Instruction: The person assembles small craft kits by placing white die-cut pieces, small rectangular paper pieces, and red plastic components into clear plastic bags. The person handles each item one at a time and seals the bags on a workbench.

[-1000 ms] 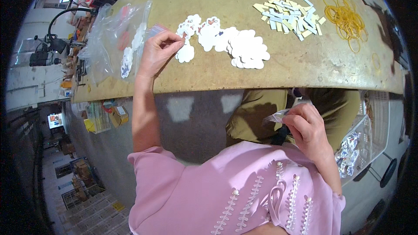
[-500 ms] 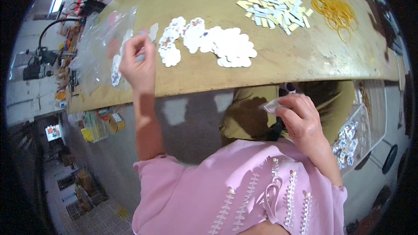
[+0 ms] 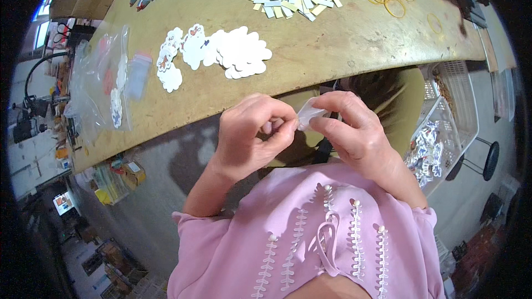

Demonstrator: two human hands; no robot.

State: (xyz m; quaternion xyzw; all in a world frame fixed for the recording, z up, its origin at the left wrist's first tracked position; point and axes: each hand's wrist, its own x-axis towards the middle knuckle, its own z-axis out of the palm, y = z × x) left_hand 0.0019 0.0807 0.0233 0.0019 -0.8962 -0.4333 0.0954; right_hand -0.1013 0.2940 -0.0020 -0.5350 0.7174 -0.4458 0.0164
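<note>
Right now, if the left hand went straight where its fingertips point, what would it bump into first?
Probably the small clear bag held by the right hand. The left hand points at it from very close; I can't tell if they're touching.

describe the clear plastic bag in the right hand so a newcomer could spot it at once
From the tan table, go just past its near edge toward the pink shirt. There the right hand pinches the small clear plastic bag, with the left hand at its left side. Unlike the larger clear plastic bag lying at the table's left end, it is held off the table.
</note>
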